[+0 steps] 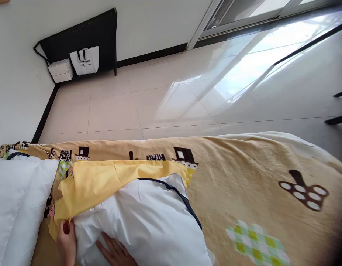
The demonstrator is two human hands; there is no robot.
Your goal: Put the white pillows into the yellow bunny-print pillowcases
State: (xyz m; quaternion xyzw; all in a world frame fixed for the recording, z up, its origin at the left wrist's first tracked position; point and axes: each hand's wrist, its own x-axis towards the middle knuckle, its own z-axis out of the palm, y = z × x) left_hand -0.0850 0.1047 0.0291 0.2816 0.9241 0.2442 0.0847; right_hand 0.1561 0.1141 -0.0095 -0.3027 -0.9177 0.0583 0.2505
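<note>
A white pillow (pixel 148 218) with dark blue piping lies on a bed covered by a yellow patterned blanket (pixel 242 177). A yellow pillowcase (pixel 99 184) covers the pillow's far end. My left hand (pixel 66 242) pinches the pillowcase's near edge at the bottom left. My right hand (pixel 115 253) lies flat on the pillow with its fingers spread. A second white pillow (pixel 16 199) lies at the left.
Beyond the bed is a glossy tiled floor (pixel 159 96). A black panel (pixel 85 40) leans on the far wall with a white tote bag (pixel 85 60) and a small white drawer box (pixel 61 70) by it. A glass sliding door (pixel 256 14) is at the top right.
</note>
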